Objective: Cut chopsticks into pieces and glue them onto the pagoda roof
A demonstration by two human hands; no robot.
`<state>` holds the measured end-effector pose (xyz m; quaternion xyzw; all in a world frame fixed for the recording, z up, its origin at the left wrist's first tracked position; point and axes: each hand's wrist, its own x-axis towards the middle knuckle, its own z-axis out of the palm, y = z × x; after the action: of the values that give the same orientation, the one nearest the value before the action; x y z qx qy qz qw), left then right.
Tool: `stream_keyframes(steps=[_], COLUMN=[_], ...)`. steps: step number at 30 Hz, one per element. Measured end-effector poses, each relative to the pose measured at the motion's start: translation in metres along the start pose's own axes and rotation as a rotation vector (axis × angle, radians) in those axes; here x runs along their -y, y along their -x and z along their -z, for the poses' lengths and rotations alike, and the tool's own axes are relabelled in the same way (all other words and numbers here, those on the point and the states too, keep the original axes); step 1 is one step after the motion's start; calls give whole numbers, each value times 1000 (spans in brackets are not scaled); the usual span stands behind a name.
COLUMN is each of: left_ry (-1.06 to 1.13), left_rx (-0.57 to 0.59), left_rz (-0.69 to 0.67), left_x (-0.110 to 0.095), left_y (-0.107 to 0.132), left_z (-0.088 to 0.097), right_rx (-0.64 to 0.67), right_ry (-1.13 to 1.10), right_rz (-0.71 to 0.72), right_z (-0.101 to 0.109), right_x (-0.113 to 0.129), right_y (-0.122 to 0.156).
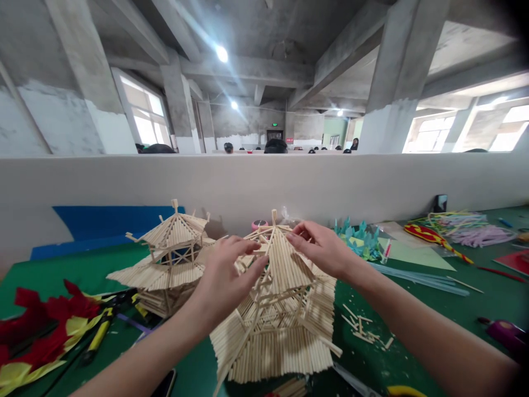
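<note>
A pagoda model (pixel 285 353) made of thin wooden sticks stands before me, with a pointed upper roof above a wide, flared lower roof. My left hand (pixel 227 270) is beside the left of the upper roof, its thumb and fingers apart and nothing seen between them. On the other side, my right hand (pixel 320 245) has its bent fingertips close together at the upper roof slats (pixel 287 262), near the peak. Whether a small stick is between those fingertips I cannot make out. Part of the model's left side is hidden behind my left hand.
Another stick pagoda (pixel 169 270) stands at left, near red and yellow crepe paper (pixel 53 320) and a yellow-black cutter (pixel 99 333). Cut stick pieces (pixel 363 325), clear glue sticks (pixel 421 278) and turquoise paper foliage (pixel 359 240) lie at right. A pale partition (pixel 264 179) rises behind.
</note>
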<state>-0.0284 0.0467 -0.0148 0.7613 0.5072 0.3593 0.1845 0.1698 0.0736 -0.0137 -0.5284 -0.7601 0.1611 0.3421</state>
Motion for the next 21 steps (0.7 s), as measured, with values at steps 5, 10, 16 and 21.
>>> stream_keyframes(steps=[5,10,16,21], left_ry=[-508,-701,-668,-572], left_rx=[-339,-400,-414,-490], left_rz=[-588,-677,-777,-904], left_x=[19,29,34,42], left_y=[37,45,39,32], left_z=[-15,-30,-37,-42], right_rx=[-69,-122,-215,-270], right_ry=[-63,-88,-79,-73], right_rz=[52,124,174,193], right_z=[-1,-16,-25,-29], right_x=[-4,-6,-6,-7], right_y=[31,45,45,45])
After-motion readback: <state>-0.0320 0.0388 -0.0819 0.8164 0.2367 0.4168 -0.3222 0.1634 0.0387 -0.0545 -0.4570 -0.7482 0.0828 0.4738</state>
